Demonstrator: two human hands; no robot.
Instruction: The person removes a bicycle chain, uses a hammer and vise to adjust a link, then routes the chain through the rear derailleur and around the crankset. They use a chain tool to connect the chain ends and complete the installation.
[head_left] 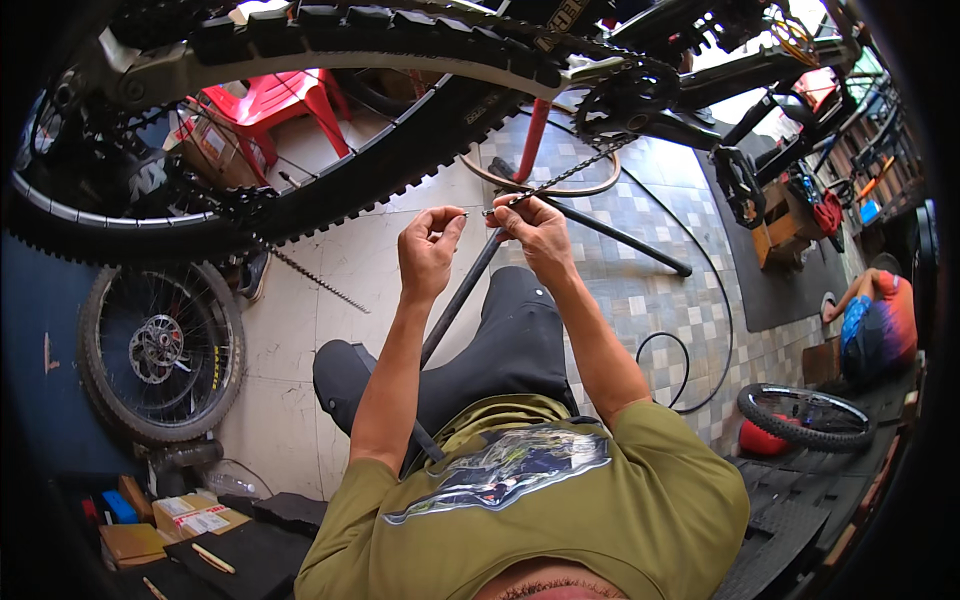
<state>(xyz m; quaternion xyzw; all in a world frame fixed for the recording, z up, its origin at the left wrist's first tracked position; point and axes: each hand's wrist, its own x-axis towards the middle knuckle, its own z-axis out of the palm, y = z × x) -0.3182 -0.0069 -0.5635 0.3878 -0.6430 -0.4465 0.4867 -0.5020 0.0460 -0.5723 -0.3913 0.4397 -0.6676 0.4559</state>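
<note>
My right hand (pixel 538 235) pinches one end of a bicycle chain (pixel 572 174), which runs up and right to the crankset (pixel 625 100). The fingers of my left hand (pixel 428 252) are closed just beside that end, with a tiny metallic piece at their tips, too small to name. A gap separates the two hands' fingertips. From the rear derailleur (pixel 150 182) the chain's other loose length (pixel 315 279) hangs down at the left. Above both hands the raised bicycle's knobby rear tyre (pixel 400 165) crosses the view.
A red-and-black stand (pixel 530 145) stands under the bicycle, its legs reaching near my knees. A loose wheel (pixel 160 350) leans at the left. Black hose (pixel 730 330) curves over the tiled floor. A red plastic chair (pixel 275 105) is behind the wheel; a person (pixel 880 320) crouches far right.
</note>
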